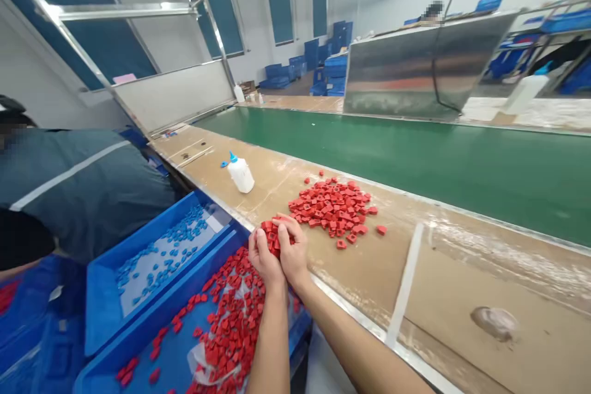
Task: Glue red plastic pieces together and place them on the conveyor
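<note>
Both my hands are cupped together around a heap of small red plastic parts point(272, 235), held over the near edge of the brown worktable point(369, 265). My left hand point(261, 257) forms the left side of the cup and my right hand point(293, 252) the right side, fingers curled round the parts. Just beyond them a pile of the same red parts point(332, 208) lies on the table. Below my forearms a blue bin point(170, 351) holds more red parts point(231, 320) on a clear plastic bag.
A second blue bin point(106, 295) with small blue parts point(161, 249) sits to the left. A white squeeze bottle point(241, 173) with a blue cap lies on the table. A green conveyor belt point(438, 160) runs behind. A person in a dark jacket point(69, 184) bends at far left.
</note>
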`<state>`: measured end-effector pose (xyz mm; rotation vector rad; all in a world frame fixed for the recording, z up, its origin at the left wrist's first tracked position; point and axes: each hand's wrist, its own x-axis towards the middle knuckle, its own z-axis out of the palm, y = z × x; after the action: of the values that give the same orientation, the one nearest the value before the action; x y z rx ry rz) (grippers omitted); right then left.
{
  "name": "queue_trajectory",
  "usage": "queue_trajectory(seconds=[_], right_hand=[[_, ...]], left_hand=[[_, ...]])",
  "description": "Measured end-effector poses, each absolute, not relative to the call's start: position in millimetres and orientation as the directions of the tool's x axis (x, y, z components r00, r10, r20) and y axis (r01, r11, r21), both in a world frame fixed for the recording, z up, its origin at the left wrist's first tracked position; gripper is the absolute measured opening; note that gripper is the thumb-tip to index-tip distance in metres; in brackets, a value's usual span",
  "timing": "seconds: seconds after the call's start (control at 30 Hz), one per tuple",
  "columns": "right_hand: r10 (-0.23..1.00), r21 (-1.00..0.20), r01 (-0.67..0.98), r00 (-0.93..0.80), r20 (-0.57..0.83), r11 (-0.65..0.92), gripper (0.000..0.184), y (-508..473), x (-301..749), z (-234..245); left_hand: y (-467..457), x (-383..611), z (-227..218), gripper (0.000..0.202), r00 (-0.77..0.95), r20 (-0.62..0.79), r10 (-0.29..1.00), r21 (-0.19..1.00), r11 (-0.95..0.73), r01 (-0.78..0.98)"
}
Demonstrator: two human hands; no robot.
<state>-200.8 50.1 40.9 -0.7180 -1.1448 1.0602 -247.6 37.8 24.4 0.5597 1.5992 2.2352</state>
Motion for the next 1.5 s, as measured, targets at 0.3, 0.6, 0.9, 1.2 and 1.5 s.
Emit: queue_trajectory(seconds=[0.3,0.6,0.9,1.2,1.5], right_hand=[[0.848,-0.905,-0.113,0.413,0.333,0.411,0.036,153,-102,8],[0.821,-0.93,-0.015,0.475,0.316,0.366,0.044,180,-60,-29],[0.818,-0.94,0.046,0.48,0.317,0.337,0.048,171,-28,-41],[0.786,-0.902,0.232,0.443,0.432,0.365,0.035,153,-27,-44],[0.696,-0.816,0.424,0.442,0.566,0.393,0.028,103,-32,-37]], left_hand=[[147,-143,15,0.026,-0.628,0.233,0.743,0.962,-0.27,0.038],[169,-109,-2,0.026,-0.483,0.422,0.767,0.891,-0.252,0.378],[160,-90,-13,0.02,-0.35,0.545,0.762,0.773,-0.294,0.562],[136,-108,-1,0.02,-0.312,0.543,0.78,0.769,-0.313,0.558],[91,-163,-5,0.022,-0.304,0.515,0.801,0.769,-0.276,0.577]])
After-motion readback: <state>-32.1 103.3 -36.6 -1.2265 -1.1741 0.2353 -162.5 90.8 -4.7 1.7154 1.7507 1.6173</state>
